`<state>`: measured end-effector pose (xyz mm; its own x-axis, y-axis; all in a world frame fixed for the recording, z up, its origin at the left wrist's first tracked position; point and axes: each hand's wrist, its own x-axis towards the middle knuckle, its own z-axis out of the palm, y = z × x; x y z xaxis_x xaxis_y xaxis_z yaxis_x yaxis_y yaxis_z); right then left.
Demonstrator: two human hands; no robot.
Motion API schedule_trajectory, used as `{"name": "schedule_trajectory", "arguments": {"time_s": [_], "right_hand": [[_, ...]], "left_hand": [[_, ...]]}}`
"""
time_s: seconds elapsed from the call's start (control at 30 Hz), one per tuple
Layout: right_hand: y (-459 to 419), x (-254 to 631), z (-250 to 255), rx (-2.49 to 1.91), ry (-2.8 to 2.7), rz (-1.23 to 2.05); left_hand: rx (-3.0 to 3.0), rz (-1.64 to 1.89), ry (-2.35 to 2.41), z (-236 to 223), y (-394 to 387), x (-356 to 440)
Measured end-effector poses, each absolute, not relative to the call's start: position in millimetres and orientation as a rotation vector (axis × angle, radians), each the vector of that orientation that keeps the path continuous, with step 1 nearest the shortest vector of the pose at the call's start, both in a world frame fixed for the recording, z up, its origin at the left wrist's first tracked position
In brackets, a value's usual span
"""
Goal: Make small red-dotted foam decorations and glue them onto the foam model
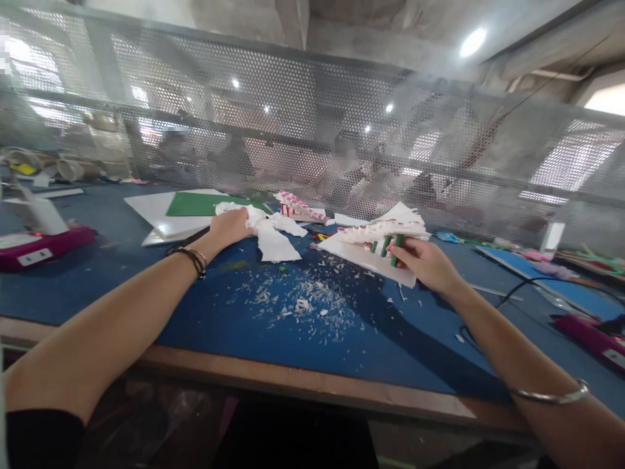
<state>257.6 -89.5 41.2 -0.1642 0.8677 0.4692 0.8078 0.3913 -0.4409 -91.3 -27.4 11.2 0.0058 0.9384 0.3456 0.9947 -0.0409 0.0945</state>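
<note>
From here I see scraps point(303, 305) toward the tabletop's point(195, 319) near edge, paper point(279, 245) behind left, model point(383, 229) behind right, mesh point(273, 98) along the far edge.

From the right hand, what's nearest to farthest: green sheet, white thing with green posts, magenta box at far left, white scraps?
1. White thing with green posts: in the right hand's grip.
2. White scraps: middle of the picture.
3. Green sheet: farther left, towards the back.
4. Magenta box: far left.

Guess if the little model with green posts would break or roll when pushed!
The little model seems fragile, since its ragged top sits above slim green posts. It probably won't roll, as its white base looks flat.
</note>
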Motion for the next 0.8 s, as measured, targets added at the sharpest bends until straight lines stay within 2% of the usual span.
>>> {"name": "schedule_trajectory", "arguments": {"time_s": [0.23,0.47,0.67,0.8], "right_hand": [[-62,237,60,-1.444,-1.986,-0.119],[-17,207,53,-1.557,-2.083,-0.159],[-5,191,35,-1.601,-2.280,-0.095],[-21,193,45,-1.498,-2.281,-0.142]], "left_hand": [[-2.524,-0.219,-1.562,17,-36,-58],[-2.709,-0.083,-1.406,11,-41,-44],[-2.555,-0.201,-1.524,18,-39,-52],[-2.406,-0.391,-1.587,35,-42,-60]]}}
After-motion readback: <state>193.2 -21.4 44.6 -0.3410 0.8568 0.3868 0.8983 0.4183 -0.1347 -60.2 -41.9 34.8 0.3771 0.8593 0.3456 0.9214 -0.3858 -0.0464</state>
